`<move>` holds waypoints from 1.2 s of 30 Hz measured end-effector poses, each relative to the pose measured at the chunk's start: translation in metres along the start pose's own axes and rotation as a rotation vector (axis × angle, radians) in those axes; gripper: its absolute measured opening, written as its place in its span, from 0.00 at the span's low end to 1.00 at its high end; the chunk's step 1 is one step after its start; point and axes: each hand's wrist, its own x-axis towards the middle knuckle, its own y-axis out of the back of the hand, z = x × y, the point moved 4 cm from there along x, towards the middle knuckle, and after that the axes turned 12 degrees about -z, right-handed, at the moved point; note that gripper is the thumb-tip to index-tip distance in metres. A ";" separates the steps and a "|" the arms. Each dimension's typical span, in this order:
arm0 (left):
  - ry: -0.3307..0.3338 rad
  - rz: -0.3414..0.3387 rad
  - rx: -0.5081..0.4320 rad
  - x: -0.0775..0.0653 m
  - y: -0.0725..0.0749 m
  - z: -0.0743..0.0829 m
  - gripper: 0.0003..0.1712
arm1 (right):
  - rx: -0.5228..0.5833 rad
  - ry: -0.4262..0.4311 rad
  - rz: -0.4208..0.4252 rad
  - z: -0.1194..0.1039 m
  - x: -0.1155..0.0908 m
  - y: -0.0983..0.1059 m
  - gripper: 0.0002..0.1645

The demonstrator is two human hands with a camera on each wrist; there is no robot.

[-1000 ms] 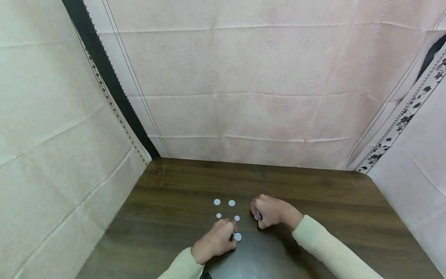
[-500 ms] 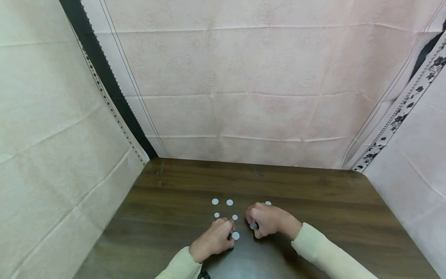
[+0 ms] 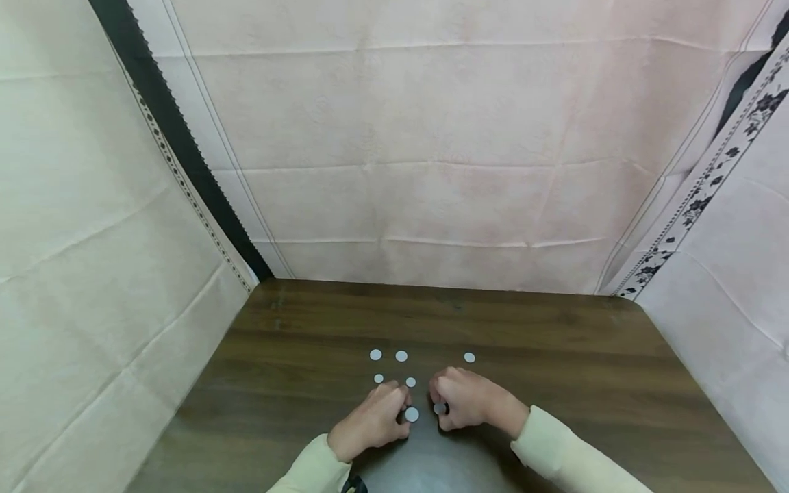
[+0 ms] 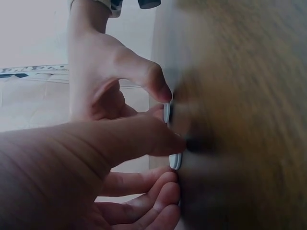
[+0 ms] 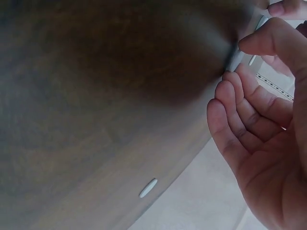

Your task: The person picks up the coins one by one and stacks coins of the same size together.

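Small white round discs lie on the dark wooden table. In the head view my left hand [image 3: 374,421] pinches one white disc [image 3: 411,414] by its edges, between thumb and fingers. Just to its right, my right hand [image 3: 471,399] grips another disc [image 3: 440,409], which looks greyer in shadow. The left wrist view has the left hand's disc [image 4: 175,161] low against the tabletop, with the right hand's disc [image 4: 167,112] close beyond it. From the right wrist, the right thumb and fingers hold their disc [image 5: 234,61] at the table surface.
Behind the hands, two discs form a back row, the left one [image 3: 376,355] beside another [image 3: 401,356]. Nearer are a smaller disc [image 3: 379,378] and one [image 3: 410,382] by the left fingers. A lone disc [image 3: 470,357] lies behind the right hand. Pale cloth [image 3: 431,205] encloses the wooden table [image 3: 555,329].
My right hand has slid its disc toward me and slightly left, nearer the left hand's disc. A disc behind it has come into view. The left hand keeps its hold with little movement.
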 end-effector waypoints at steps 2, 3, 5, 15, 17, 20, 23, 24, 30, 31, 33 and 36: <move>0.030 -0.015 -0.015 0.003 -0.006 -0.007 0.13 | 0.001 -0.006 0.003 -0.001 0.000 0.000 0.09; 0.027 -0.007 -0.004 0.005 -0.010 -0.011 0.14 | 0.004 -0.009 0.003 -0.001 0.001 0.000 0.09; 0.041 -0.010 -0.010 0.006 -0.011 -0.012 0.15 | 0.010 -0.015 0.000 -0.002 0.001 -0.001 0.09; -0.035 -0.008 0.082 0.005 0.016 0.023 0.13 | 0.077 -0.021 0.005 -0.004 -0.002 -0.002 0.08; -0.034 -0.016 0.087 0.005 0.021 0.030 0.13 | 0.086 -0.019 0.012 -0.004 -0.003 -0.002 0.08; 0.011 -0.057 0.051 0.003 0.034 0.047 0.15 | 0.093 -0.017 0.021 -0.004 -0.002 -0.002 0.08; 0.048 -0.079 0.047 0.005 0.034 0.051 0.14 | 0.100 -0.012 0.023 -0.004 -0.002 -0.003 0.07; 0.053 -0.080 0.050 0.006 0.033 0.052 0.14 | 0.106 -0.011 0.023 -0.004 -0.002 -0.003 0.07; 0.046 -0.080 0.049 0.011 0.033 0.053 0.13 | 0.117 -0.004 0.033 -0.005 -0.003 -0.002 0.07; 0.043 -0.083 0.039 0.011 0.033 0.052 0.12 | 0.118 -0.004 0.033 -0.004 -0.003 -0.002 0.07; 0.037 -0.088 0.022 0.011 0.033 0.050 0.11 | 0.125 -0.007 0.029 -0.004 -0.003 -0.002 0.07; 0.027 -0.089 -0.008 0.011 0.032 0.048 0.10 | 0.129 -0.013 0.022 -0.003 -0.003 -0.002 0.07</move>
